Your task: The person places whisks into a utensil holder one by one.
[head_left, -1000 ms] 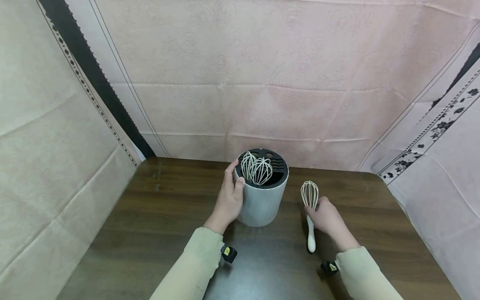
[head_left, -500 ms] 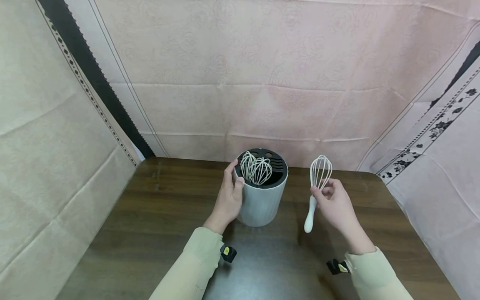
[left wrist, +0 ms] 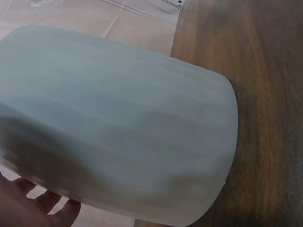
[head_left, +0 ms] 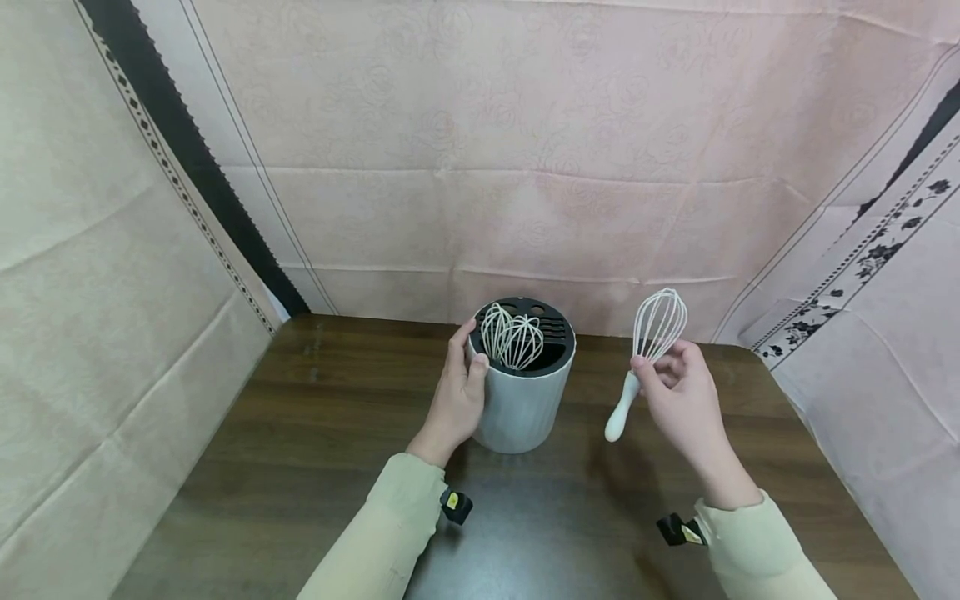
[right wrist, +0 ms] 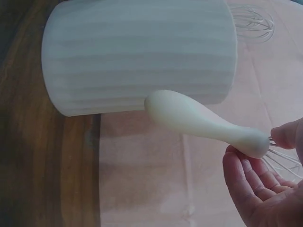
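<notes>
A whitish ribbed utensil holder point(head_left: 521, 417) with a black slotted top stands upright on the table. My left hand point(head_left: 457, 400) grips its left side, thumb at the front and fingers along the far side near the rim. Two whisk heads point(head_left: 512, 337) of white wire stick up from the holder's opening. To the right of the holder, my right hand point(head_left: 686, 404) pinches another whisk point(head_left: 660, 325) where its wires meet the white handle point(right wrist: 194, 118). This whisk is tilted in the air, wires up and handle end pointing down left, apart from the holder.
The brown wooden table point(head_left: 337, 492) reaches back to a pale pink cloth point(head_left: 525, 167) hanging behind it. More pale cloth point(head_left: 112, 350) hangs at the left side and at the right. A dark wrist camera point(head_left: 456, 507) sits at the left cuff.
My right hand has lifted the whisk off the table, moving it up, slightly right and tilting its wires rightward. The left hand and the utensil holder have stayed in place.
</notes>
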A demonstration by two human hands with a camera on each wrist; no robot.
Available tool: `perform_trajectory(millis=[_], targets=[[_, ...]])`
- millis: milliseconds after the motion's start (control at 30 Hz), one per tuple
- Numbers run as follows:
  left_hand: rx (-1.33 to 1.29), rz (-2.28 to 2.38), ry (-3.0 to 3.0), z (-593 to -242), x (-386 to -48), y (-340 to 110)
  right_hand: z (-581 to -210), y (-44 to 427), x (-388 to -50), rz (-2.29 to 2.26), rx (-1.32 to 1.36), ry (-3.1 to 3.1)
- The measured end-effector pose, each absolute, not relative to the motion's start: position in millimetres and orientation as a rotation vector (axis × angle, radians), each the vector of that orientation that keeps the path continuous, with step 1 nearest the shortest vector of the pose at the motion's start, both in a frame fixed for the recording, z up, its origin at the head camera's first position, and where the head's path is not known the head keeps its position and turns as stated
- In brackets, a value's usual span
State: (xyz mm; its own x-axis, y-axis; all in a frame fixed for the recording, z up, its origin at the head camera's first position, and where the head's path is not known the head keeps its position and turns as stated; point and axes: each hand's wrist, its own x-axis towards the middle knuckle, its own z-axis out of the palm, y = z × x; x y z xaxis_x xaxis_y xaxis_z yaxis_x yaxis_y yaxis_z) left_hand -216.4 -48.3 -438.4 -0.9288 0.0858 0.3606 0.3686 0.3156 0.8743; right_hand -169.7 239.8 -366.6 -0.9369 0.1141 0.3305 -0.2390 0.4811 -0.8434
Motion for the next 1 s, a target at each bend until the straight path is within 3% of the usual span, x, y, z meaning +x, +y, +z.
perform_trajectory(millis=[1000], targets=[[-0.421, -1.647, -2.331, -439, -217, -49, -344, 198, -164, 1.950, 0.466, -1.365]])
